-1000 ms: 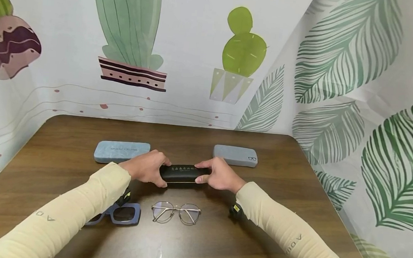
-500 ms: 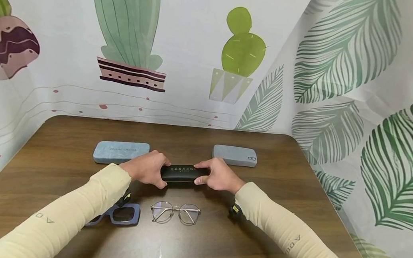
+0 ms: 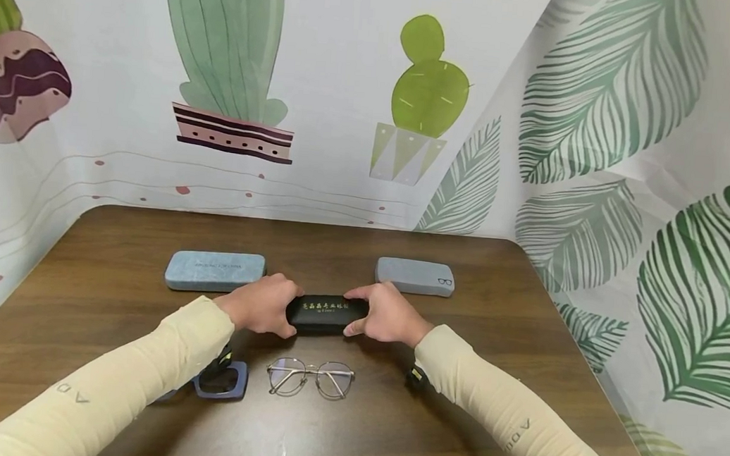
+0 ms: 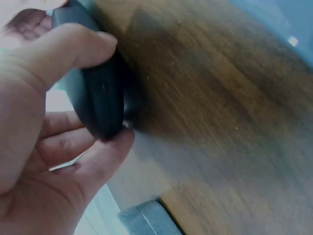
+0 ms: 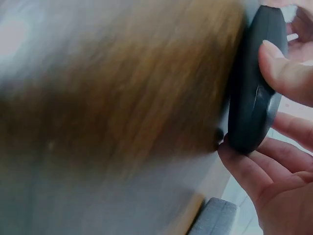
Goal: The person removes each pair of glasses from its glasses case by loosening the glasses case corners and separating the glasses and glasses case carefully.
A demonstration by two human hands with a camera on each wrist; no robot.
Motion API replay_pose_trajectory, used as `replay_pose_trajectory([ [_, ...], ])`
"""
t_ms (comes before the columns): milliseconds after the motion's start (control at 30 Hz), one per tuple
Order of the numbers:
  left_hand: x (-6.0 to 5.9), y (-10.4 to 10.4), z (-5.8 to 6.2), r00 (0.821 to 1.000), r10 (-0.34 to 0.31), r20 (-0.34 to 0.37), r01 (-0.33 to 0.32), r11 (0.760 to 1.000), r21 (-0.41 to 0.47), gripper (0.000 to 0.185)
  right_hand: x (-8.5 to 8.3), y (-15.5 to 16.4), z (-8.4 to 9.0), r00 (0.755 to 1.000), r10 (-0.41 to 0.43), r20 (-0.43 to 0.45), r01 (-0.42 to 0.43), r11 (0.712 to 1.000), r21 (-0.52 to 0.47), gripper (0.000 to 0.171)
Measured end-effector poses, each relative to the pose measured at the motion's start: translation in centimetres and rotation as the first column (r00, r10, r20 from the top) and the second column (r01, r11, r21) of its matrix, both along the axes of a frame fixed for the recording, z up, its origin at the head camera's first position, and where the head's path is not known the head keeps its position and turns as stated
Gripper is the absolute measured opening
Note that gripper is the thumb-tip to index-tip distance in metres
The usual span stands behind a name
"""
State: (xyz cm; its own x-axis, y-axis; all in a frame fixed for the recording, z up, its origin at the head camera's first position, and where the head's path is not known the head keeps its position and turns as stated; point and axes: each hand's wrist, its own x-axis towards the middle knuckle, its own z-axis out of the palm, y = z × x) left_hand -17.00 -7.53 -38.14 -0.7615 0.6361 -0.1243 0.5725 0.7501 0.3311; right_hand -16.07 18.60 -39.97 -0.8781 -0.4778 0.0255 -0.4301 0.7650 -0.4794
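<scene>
A black glasses case (image 3: pixel 326 313) with gold lettering sits closed on the brown table (image 3: pixel 492 322), gripped at both ends. My left hand (image 3: pixel 262 305) holds its left end, thumb on one side and fingers on the other around the black case (image 4: pixel 95 83). My right hand (image 3: pixel 384 314) grips the right end the same way, fingers curled round the black case (image 5: pixel 254 83). Wire-rimmed round glasses (image 3: pixel 310 377) lie just in front of the case, toward me.
A light blue case (image 3: pixel 214 270) lies at the back left and a grey case (image 3: pixel 415 276) at the back right. Blue-framed sunglasses (image 3: pixel 221 379) sit under my left forearm. Cactus and leaf-patterned walls close in behind and to the right of the table.
The black case has come down slightly and toward me, now resting lower on the table. Both hands keep their grip; my left forearm now covers more of the blue sunglasses.
</scene>
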Motion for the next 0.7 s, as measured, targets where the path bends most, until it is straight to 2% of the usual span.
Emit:
replay_pose_trajectory([
  [67, 0.09, 0.15, -0.04, 1.0, -0.003, -0.028, 0.003, 1.0, 0.0, 0.029, 0.09, 0.01, 0.09, 0.999, 0.025, -0.036, -0.024, 0.999, 0.033, 0.062],
  [333, 0.37, 0.37, -0.06, 0.995, -0.005, -0.095, 0.004, 1.0, -0.008, 0.032, 0.18, 0.22, 0.44, 0.984, 0.133, -0.115, -0.115, 0.982, 0.148, 0.06],
  [700, 0.36, -0.2, -0.54, 0.99, -0.011, -0.14, 0.012, 1.0, 0.008, 0.035, 0.06, 0.3, 0.75, 0.976, 0.179, -0.127, -0.158, 0.974, 0.164, 0.059],
])
